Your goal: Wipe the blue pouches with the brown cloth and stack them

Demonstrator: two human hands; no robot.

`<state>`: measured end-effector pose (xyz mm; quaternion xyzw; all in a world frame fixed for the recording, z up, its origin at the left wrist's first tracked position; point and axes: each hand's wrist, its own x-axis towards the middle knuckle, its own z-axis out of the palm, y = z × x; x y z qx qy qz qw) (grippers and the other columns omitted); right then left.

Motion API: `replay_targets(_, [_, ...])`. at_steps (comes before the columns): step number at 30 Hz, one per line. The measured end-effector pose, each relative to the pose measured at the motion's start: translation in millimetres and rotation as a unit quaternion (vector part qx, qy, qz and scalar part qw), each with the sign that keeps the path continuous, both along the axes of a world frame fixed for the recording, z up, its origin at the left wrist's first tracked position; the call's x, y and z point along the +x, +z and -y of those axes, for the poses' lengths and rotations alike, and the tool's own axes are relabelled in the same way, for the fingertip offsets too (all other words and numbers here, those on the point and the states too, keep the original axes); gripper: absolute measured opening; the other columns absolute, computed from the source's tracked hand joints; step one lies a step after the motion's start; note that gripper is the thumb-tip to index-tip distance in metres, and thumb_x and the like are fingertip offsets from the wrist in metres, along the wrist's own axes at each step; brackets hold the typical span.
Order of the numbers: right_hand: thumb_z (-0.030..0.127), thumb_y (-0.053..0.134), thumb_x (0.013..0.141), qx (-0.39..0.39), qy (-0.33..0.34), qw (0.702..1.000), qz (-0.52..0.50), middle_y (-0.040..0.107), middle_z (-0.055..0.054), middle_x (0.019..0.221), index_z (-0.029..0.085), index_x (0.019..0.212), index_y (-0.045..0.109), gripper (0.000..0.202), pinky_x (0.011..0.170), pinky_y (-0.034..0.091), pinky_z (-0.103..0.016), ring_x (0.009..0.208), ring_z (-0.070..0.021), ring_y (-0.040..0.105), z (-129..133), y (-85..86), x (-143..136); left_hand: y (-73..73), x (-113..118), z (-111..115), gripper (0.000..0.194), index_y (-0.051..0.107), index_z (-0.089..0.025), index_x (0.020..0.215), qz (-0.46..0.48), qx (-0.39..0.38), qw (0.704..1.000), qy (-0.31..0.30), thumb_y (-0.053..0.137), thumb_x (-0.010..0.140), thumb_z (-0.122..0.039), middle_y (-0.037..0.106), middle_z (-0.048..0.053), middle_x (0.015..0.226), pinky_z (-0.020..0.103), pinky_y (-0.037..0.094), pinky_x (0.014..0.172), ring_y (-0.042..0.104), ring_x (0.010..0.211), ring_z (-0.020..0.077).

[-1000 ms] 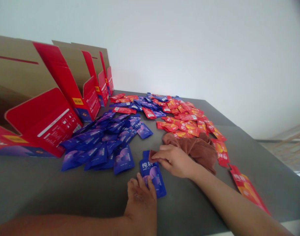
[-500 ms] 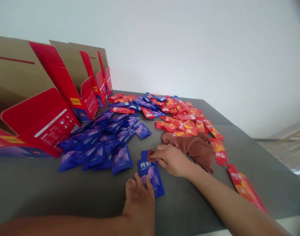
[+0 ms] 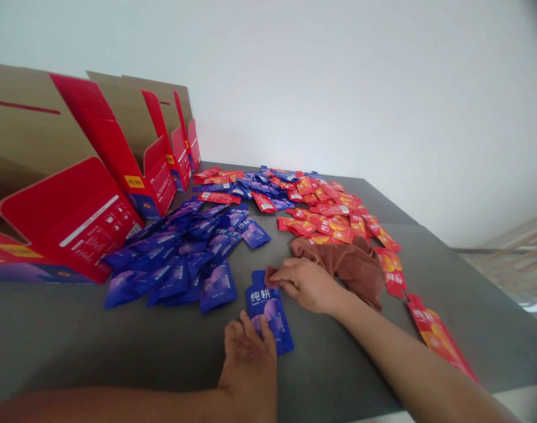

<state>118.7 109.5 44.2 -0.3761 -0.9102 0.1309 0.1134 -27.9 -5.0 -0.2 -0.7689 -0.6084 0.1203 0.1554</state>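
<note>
Fingers on a blue pouch (image 3: 275, 314)

Left hand's (image 3: 251, 355) got its fingers slightly spread, tips resting on the lower half; right hand (image 3: 310, 285) pinches brown cloth (image 3: 356, 267) over the top corner. So both cover bits of it. Pouch lies flat, deep blue, purple round shapes, white lettering.

Around it, biggest first: grey table (image 3: 348, 364), blue pile (image 3: 180, 252) to the left, red-orange pouches (image 3: 334, 226) farther back, the bunched cloth, one loose red pouch (image 3: 440, 338) at right.

Open red cartons (image 3: 79, 232) line the left; can't tell what's inside.

Right fingers (image 3: 286, 275) hold brown cloth (image 3: 356, 270) against 1 blue pouch (image 3: 271, 308).
</note>
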Motion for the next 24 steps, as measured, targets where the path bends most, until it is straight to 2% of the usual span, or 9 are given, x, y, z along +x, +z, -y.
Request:
replay_targets(3, [0.012, 0.048, 0.084, 0.009, 0.012, 1.0, -0.026, 0.06, -0.006, 0.085, 0.018, 0.104, 0.064, 0.026, 0.074, 0.037, -0.028, 0.082, -0.0163, 0.053, 5, 6.3, 0, 10.8, -6, 1, 0.046, 0.056, -0.013, 0.117, -0.007, 0.0, 0.999, -0.047, 0.038, 0.077, 0.001, 0.06, 0.025, 0.113, 0.043, 0.046, 0.086, 0.061, 0.099, 0.0285])
replay_targets(8, [0.012, 0.05, 0.082, -0.054, 0.144, 0.987, -0.041, 0.061, -0.004, 0.086, 0.019, 0.095, 0.065, 0.021, 0.074, 0.036, -0.027, 0.083, -0.0158, 0.054, 21, 11.8, -12, 19.5, -9, -1, 0.047, 0.057, -0.016, 0.116, 0.002, -0.035, 0.998, -0.046, 0.037, 0.077, 0.001, 0.061, 0.021, 0.115, 0.043, 0.047, 0.086, 0.061, 0.1, 0.0266])
replay_targets(10, [0.012, 0.051, 0.083, -0.058, 0.132, 0.989, -0.035, 0.062, -0.004, 0.088, 0.019, 0.097, 0.064, 0.021, 0.076, 0.036, -0.027, 0.084, -0.0154, 0.054, 19, 8.3, -13, 17.8, -8, -1, 0.049, 0.057, -0.016, 0.117, 0.003, -0.032, 0.998, -0.044, 0.037, 0.076, 0.002, 0.061, 0.021, 0.115, 0.043, 0.046, 0.087, 0.061, 0.1, 0.0263])
replay_targets(14, [0.013, 0.049, 0.084, -0.023, 0.046, 0.999, -0.008, 0.06, -0.005, 0.088, 0.02, 0.103, 0.064, 0.024, 0.076, 0.036, -0.027, 0.085, -0.0155, 0.054, 5, 0.2, -6, 15.1, -8, 0, 0.048, 0.056, -0.014, 0.118, -0.017, -0.013, 0.998, -0.052, 0.037, 0.077, 0.001, 0.062, 0.022, 0.113, 0.043, 0.047, 0.086, 0.061, 0.1, 0.0265])
replay_targets(16, [0.013, 0.049, 0.084, -0.004, 0.023, 1.0, -0.003, 0.06, -0.005, 0.087, 0.019, 0.103, 0.063, 0.024, 0.076, 0.035, -0.027, 0.084, -0.0159, 0.054, 2, -0.1, -2, 16.5, -8, -1, 0.047, 0.056, -0.014, 0.117, -0.025, -0.008, 0.998, -0.05, 0.036, 0.077, 0.001, 0.062, 0.022, 0.113, 0.042, 0.047, 0.086, 0.062, 0.099, 0.0266])
replay_targets(18, [0.013, 0.049, 0.084, 0.003, 0.03, 0.999, -0.015, 0.06, -0.005, 0.086, 0.018, 0.104, 0.063, 0.024, 0.075, 0.035, -0.027, 0.083, -0.0158, 0.053, 4, 2.4, -1, 18.5, -8, -1, 0.047, 0.056, -0.014, 0.117, -0.022, -0.017, 0.999, -0.047, 0.036, 0.077, 0.001, 0.062, 0.021, 0.113, 0.042, 0.047, 0.086, 0.062, 0.099, 0.0264])
replay_targets(20, [0.014, 0.049, 0.084, -0.006, 0.065, 0.997, -0.028, 0.059, -0.004, 0.085, 0.019, 0.104, 0.062, 0.024, 0.074, 0.035, -0.027, 0.082, -0.0156, 0.052, 11, 5.8, -5, 18.8, -5, -2, 0.049, 0.055, -0.016, 0.118, -0.012, -0.036, 0.998, -0.043, 0.036, 0.077, 0.002, 0.061, 0.02, 0.115, 0.042, 0.047, 0.086, 0.061, 0.1, 0.0262])
replay_targets(24, [0.015, 0.051, 0.084, -0.038, 0.122, 0.991, -0.023, 0.06, -0.003, 0.088, 0.02, 0.097, 0.064, 0.019, 0.076, 0.034, -0.027, 0.085, -0.0155, 0.052, 22, 7.8, -16, 8.8, 2, -2, 0.046, 0.06, -0.015, 0.113, -0.004, -0.029, 0.999, 0.014, 0.041, 0.075, 0.002, 0.059, 0.023, 0.117, 0.047, 0.043, 0.091, 0.059, 0.103, 0.0294])
